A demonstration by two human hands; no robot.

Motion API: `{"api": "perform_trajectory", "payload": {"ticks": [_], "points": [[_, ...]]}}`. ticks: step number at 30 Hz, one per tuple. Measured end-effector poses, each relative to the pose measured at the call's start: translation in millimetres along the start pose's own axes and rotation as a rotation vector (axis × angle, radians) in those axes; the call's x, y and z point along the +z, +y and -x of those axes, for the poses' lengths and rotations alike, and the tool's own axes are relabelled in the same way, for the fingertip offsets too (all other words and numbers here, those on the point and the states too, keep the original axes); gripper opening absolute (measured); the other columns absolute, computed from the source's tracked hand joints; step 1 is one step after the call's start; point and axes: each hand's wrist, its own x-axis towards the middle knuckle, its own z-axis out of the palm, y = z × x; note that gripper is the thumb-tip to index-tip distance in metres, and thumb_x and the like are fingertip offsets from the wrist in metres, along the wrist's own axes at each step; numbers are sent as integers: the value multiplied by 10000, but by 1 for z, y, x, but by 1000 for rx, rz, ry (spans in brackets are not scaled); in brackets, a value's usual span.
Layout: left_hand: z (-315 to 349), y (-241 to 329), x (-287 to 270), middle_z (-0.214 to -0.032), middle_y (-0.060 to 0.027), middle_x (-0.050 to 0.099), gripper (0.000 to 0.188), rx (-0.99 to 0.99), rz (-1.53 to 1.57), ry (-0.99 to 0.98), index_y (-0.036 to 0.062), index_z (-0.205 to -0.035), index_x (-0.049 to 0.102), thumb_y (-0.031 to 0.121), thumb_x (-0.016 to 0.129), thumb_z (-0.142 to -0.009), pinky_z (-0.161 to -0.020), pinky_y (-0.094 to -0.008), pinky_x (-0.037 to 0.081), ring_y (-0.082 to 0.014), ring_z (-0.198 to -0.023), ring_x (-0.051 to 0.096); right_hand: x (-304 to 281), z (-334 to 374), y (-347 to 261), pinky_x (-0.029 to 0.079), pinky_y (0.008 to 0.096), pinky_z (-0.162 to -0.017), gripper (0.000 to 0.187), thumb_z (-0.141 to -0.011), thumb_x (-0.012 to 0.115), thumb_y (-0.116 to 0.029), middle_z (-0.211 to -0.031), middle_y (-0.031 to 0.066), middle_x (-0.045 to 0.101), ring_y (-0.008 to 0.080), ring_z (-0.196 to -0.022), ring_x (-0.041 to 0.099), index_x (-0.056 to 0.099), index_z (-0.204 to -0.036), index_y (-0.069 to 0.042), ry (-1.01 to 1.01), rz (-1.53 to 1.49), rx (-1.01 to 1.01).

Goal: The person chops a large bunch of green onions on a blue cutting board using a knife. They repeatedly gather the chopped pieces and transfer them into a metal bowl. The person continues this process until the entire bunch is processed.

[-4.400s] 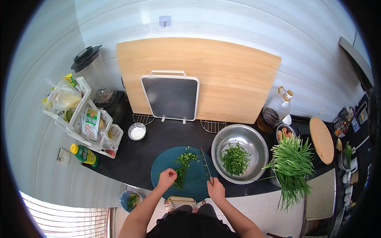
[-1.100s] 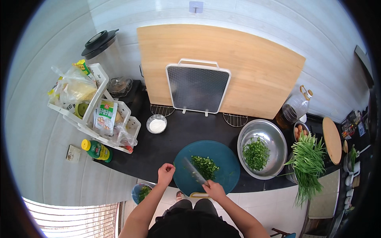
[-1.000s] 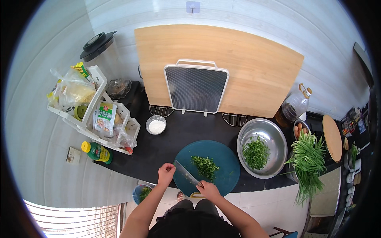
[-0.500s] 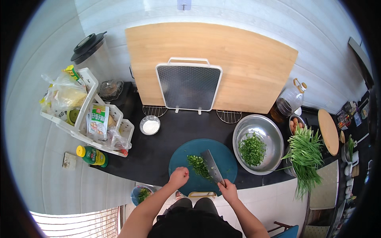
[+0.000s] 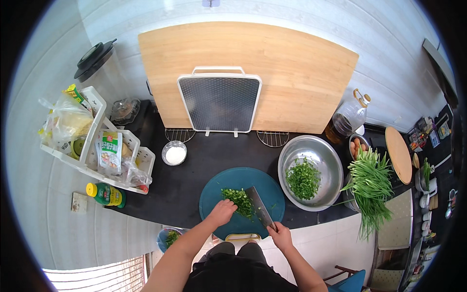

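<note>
Greens (image 5: 238, 198) on the board (image 5: 233, 177) are apparently being gathered by the left hand (image 5: 224, 212), at eight o'clock, finger spacing indiscernible, against the knife (image 5: 260, 207), clamped in the right hand (image 5: 280, 237)'s fingers; a low blade is presumably called for next.

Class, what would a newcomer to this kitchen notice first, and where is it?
Probably the big wooden board standing at the back, behind a dark panel. The bunch of long green leaves at the right, drooping past the counter's edge, also stands out. At front centre, the right hand holds a knife beside chopped greens on a round board, with the left hand opposite.
</note>
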Motion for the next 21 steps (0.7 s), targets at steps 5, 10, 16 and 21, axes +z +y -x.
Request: {"api": "perform_trajectory", "payload": {"ticks": [5, 10, 16, 21], "points": [[6, 1, 7, -822, -95, 575, 60, -154, 3, 21, 66, -762, 582, 60, 588, -702, -747, -400, 436, -271, -867, 548, 1, -6, 6, 433, 301, -530, 191, -840, 638, -203, -606, 81, 587, 140, -541, 542, 608, -836, -14, -28, 17, -30], [35, 5, 22, -728, -100, 569, 71, -368, 107, 268, 69, -704, 575, 62, 639, -675, -688, -408, 437, -293, -761, 554, 4, -5, 0, 438, 299, -533, 189, -839, 642, -201, -612, 77, 592, 139, -542, 546, 610, -837, -14, -62, 25, -49], [45, 17, 24, -739, -90, 578, 162, -563, 163, 461, 73, -760, 598, 106, 722, -661, -689, -403, 449, -289, -767, 565, 17, -4, 6, 477, 332, -574, 199, -837, 640, -222, -663, 113, 625, 227, -597, 617, 625, -895, -32, -98, 134, -135], [51, 20, 27, -761, -72, 596, 179, -586, 72, 498, 81, -783, 615, 117, 737, -656, -674, -393, 459, -281, -758, 574, 30, 0, -8, 499, 438, -636, 242, -840, 613, -274, -749, 161, 649, 371, -706, 628, 620, -957, -61, -148, 254, -240]]}}
